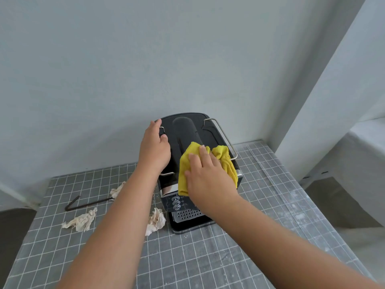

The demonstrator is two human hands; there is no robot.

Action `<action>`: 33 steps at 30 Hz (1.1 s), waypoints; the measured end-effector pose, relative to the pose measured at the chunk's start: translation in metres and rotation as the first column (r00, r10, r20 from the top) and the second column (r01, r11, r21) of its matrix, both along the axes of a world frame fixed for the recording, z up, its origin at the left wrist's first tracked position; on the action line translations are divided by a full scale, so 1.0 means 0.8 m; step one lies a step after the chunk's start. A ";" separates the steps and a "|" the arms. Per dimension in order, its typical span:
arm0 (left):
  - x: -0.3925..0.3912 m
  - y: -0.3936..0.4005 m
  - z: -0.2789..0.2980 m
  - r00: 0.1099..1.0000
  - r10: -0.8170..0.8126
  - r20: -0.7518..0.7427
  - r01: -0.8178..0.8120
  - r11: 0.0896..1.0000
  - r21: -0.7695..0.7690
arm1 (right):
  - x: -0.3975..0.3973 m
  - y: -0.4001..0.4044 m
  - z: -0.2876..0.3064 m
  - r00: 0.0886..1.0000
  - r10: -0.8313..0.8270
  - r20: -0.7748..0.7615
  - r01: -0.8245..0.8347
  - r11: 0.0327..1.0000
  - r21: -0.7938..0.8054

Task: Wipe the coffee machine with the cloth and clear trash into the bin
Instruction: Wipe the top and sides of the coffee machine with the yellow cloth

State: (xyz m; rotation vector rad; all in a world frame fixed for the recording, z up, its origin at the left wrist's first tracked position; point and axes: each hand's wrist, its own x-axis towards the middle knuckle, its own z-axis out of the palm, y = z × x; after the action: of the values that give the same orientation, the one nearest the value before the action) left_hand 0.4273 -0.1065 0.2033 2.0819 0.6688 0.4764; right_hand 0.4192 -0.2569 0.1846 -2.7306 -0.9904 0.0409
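A black coffee machine (185, 130) stands on the table against the wall, with wire rails along both sides of its top. My left hand (154, 147) grips the machine's left top edge and rail. My right hand (206, 176) presses a yellow cloth (226, 161) flat on the front right of the machine's top. Crumpled paper trash lies on the table: one piece (80, 221) at the left, one (156, 221) beside the machine's base, one (117, 189) further back. No bin is in view.
A grey checked tablecloth (208, 257) covers the table. A bent dark metal rod (83, 204) lies at the left, near the paper. The wall stands right behind the machine, and a white ledge (358, 142) rises at the right.
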 end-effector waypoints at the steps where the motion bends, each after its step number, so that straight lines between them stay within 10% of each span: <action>1: 0.000 0.000 0.000 1.000 0.000 0.002 0.000 1.000 -0.003 | -0.006 -0.006 0.002 1.000 0.000 0.007 -0.001 0.999 0.043; 10: -0.001 0.002 -0.003 1.000 0.002 0.011 -0.002 1.000 0.000 | -0.014 -0.099 -0.017 0.981 0.082 0.175 -0.164 0.834 0.527; 15: -0.002 0.001 -0.001 1.000 0.004 0.005 -0.004 1.000 0.005 | 0.015 -0.107 0.032 0.925 -0.164 -0.342 0.376 0.514 0.771; 18: -0.002 0.000 0.000 1.000 0.004 -0.001 -0.004 1.000 0.012 | 0.061 -0.100 0.079 0.892 -0.263 -0.367 0.437 0.303 0.847; 26: -0.003 0.000 0.001 1.000 0.006 0.010 -0.005 1.000 -0.007 | 0.136 -0.014 0.102 0.992 -0.125 -0.009 0.119 0.918 0.379; 33: -0.004 0.001 -0.001 1.000 0.014 0.007 -0.014 1.000 0.005 | 0.125 -0.013 0.070 0.995 0.003 -0.096 -0.003 1.000 -0.004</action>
State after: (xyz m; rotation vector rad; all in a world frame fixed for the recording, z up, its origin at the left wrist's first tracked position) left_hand 0.4244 -0.1055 0.2026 2.0813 0.6790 0.4932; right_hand 0.5193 -0.2671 0.2404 -2.7024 -0.9689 0.1725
